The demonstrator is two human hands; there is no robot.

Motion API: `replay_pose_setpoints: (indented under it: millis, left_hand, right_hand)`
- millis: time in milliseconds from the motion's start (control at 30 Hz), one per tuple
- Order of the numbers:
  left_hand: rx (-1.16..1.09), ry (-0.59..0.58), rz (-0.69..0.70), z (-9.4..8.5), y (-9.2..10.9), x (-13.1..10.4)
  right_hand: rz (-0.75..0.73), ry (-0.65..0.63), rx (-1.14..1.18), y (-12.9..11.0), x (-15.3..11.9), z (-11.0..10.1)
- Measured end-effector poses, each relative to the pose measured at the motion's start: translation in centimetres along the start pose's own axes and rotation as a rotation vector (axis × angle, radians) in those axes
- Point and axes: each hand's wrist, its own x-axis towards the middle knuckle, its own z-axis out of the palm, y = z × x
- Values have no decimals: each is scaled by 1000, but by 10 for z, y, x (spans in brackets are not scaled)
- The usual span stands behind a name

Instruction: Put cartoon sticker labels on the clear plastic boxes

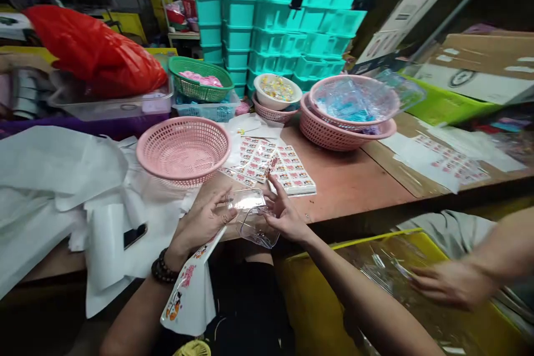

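My left hand (204, 223) is closed on the left side of a small clear plastic box (257, 228), which is tilted above my lap. Against the box's right side, my right hand (287, 216) grips it with thumb and fingers. A small printed sticker (272, 166) appears at the tip of my raised right index finger, in front of the sheets behind it. A curled white strip of stickers (183, 297) hangs below my left hand, beside the beaded bracelet. Just beyond my hands, sticker sheets (287, 169) lie stacked on the table.
A pink basket (183, 150) stands at left beside crumpled white backing paper (54, 164). Farther back are a white bowl (277, 92), stacked pink baskets (334, 130) and teal bins (275, 22). At right, another person's hand (450, 283) works over a yellow crate (317, 283).
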Motion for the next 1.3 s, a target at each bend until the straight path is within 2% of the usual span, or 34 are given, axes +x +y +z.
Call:
replay_pose_setpoints:
  millis: [67,133,300,433,467,533,633,700,767,800,867,933,1000,1133,1300]
  left_hand:
    - [87,7,9,-11,-8,-3]
    - [143,55,1,-17,-14,-6]
    - [174,234,-15,-14,-16,-10]
    - [253,387,59,-13,-6,-22]
    - [268,389,75,-15,-4,-26]
    - [293,374,74,-20,-1,-34]
    - [283,290,43,-27,0,-44]
    - [261,207,33,-31,0,-47]
    - [255,133,31,-33,-1,-47]
    - [259,102,29,-34,-2,-47]
    - [274,59,23,-35,-3,-46]
    - [296,26,16,-36,-3,-45]
    - [313,-7,16,-37,-4,-45]
    - [318,-66,33,-40,-5,-48]
    - [321,-69,63,-41,-9,-48]
  right_hand:
    - [3,-73,41,5,13,6]
    - [31,-92,2,8,22,5]
    - [54,78,-290,10,23,-10]
    - [1,217,-463,12,25,-28]
    - [4,225,-508,11,28,-33]
    - [34,157,-577,7,35,-42]
    - [0,72,-702,-14,41,-46]
    - [-106,169,-754,-37,38,-39]
    - [-175,259,-675,-60,31,-24]
    - [-157,238,-593,-71,26,-14]
    - [-18,80,-409,-85,17,8]
    - [177,-77,-252,-90,12,27]
    - [338,-135,-128,-86,13,41]
    - [539,-203,-4,-73,24,48]
    - [620,-264,-28,-69,34,48]
